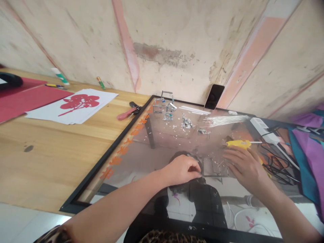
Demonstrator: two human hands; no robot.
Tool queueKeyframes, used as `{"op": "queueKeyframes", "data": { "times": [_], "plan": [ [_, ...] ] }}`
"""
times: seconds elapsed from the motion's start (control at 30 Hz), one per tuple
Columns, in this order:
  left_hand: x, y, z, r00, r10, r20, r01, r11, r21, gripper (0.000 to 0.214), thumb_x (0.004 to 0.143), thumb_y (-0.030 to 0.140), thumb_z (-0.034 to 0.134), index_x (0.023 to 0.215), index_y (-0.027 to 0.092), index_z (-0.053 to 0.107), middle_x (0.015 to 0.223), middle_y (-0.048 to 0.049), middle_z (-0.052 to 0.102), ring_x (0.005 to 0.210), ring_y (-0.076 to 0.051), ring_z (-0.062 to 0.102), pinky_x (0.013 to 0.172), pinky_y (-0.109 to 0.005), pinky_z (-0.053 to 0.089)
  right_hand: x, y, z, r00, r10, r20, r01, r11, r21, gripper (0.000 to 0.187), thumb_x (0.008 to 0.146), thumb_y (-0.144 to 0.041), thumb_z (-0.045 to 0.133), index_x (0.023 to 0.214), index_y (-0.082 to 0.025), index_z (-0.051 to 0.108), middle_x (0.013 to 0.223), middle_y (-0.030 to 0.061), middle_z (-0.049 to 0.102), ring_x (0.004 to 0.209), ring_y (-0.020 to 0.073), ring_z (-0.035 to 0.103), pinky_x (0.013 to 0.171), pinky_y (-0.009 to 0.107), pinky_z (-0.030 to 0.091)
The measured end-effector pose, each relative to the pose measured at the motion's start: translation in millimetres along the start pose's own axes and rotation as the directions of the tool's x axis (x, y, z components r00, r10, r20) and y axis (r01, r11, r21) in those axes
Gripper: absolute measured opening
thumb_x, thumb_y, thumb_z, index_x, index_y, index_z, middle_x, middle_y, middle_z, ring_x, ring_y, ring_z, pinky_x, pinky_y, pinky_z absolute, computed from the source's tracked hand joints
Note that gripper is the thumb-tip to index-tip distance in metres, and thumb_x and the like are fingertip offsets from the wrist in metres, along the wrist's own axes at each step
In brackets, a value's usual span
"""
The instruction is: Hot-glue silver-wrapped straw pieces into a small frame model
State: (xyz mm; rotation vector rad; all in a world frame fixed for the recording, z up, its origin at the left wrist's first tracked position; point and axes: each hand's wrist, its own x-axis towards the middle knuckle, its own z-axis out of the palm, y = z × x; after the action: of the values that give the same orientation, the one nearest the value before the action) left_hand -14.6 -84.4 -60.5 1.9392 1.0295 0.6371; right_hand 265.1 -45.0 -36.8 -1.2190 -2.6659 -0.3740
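Observation:
My left hand (183,170) is closed in a pinch over the glass tabletop, its fingertips at one end of a thin grey frame (216,176). That frame is made of narrow strips and extends right, towards the other hand. My right hand (245,167) has its fingers stretched out, beside and partly in front of a yellow glue gun (239,144). A white glue stick (256,142) juts from the gun's back end. Part of the gun's handle is hidden behind this hand. Farther back, similar small grey frames (162,108) stand on the glass.
Silvery scraps (187,122), white sticks (194,110) and a bundle of thin wires (225,120) lie on the glass. A phone (214,97) leans on the wall. At right are a power strip (264,130) and black cables (278,167). Pink-handled scissors (126,114) lie left.

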Motion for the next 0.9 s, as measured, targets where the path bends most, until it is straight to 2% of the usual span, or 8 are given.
{"op": "queueKeyframes", "data": {
  "times": [0.07, 0.13, 0.3, 0.4, 0.6, 0.9],
  "plan": [
    [1.0, 1.4, 2.2, 0.999, 0.049, -0.008, -0.048, 0.991, 0.121, 0.017, 0.079, 0.03, 0.061, 0.085, 0.017, 0.071, 0.079, -0.0039, 0.067, 0.07, -0.014, 0.059, 0.064, -0.022, 0.042, 8.3, 7.3, -2.2, 1.0, 0.006, 0.016, -0.006, 1.0, 0.028, 0.025, 0.087, -0.031, 0.048, 0.1, -0.025, 0.069, 0.105, 0.0034, 0.069, 0.107, 0.024, 0.057, 0.095, 0.046, 0.036],
    [1.7, 1.9, 4.0, 0.998, 0.058, -0.002, -0.056, 0.976, 0.208, 0.017, 0.08, 0.029, 0.061, 0.086, 0.017, 0.071, 0.079, -0.0044, 0.066, 0.073, -0.015, 0.059, 0.066, -0.023, 0.043, 18.1, 1.7, -5.6, 0.999, 0.005, 0.048, -0.008, 0.997, 0.08, 0.022, 0.086, -0.03, 0.049, 0.092, -0.024, 0.07, 0.097, 0.0028, 0.071, 0.096, 0.0212, 0.061, 0.089, 0.04, 0.041],
    [0.2, 1.3, 4.0, 0.999, 0.007, 0.036, -0.019, 0.942, 0.336, 0.024, 0.076, 0.031, 0.066, 0.097, 0.018, 0.068, 0.091, -0.0062, 0.065, 0.085, -0.02, 0.06, 0.076, -0.029, 0.046, 34.8, -45.8, -16.0, 0.984, -0.078, 0.159, 0.024, 0.948, 0.318, 0.015, 0.085, -0.028, 0.054, 0.084, -0.026, 0.068, 0.085, -0.0003, 0.07, 0.083, 0.0163, 0.062, 0.079, 0.033, 0.043],
    [-1.7, 3.1, -1.9, 0.998, -0.012, 0.059, -0.012, 0.92, 0.393, 0.026, 0.074, 0.029, 0.067, 0.096, 0.017, 0.068, 0.092, -0.0066, 0.063, 0.085, -0.021, 0.06, 0.074, -0.03, 0.047, 33.8, -68.5, -15.3, 0.964, -0.111, 0.243, 0.001, 0.911, 0.413, 0.01, 0.084, -0.026, 0.056, 0.083, -0.026, 0.066, 0.082, -0.0016, 0.067, 0.079, 0.0151, 0.06, 0.077, 0.031, 0.043],
    [-2.4, 7.7, -14.7, 0.996, -0.023, 0.089, -0.016, 0.911, 0.411, 0.014, 0.078, 0.021, 0.059, 0.088, 0.017, 0.068, 0.088, -0.0056, 0.061, 0.083, -0.019, 0.06, 0.07, -0.027, 0.045, 26.9, -81.3, -1.9, 0.953, -0.071, 0.294, -0.059, 0.911, 0.409, 0.007, 0.083, -0.024, 0.058, 0.088, -0.022, 0.061, 0.084, 0.0013, 0.063, 0.083, 0.0187, 0.055, 0.076, 0.033, 0.042],
    [-0.6, 3.6, -14.6, 0.993, -0.026, 0.112, -0.027, 0.894, 0.447, 0.008, 0.078, 0.023, 0.059, 0.079, 0.017, 0.065, 0.081, -0.0031, 0.062, 0.075, -0.017, 0.059, 0.063, -0.025, 0.042, 22.1, -83.8, 2.1, 0.952, -0.087, 0.294, -0.041, 0.913, 0.405, 0.008, 0.085, -0.017, 0.053, 0.078, -0.02, 0.057, 0.078, 0.0011, 0.057, 0.079, 0.0181, 0.05, 0.071, 0.031, 0.038]
  ]
}}
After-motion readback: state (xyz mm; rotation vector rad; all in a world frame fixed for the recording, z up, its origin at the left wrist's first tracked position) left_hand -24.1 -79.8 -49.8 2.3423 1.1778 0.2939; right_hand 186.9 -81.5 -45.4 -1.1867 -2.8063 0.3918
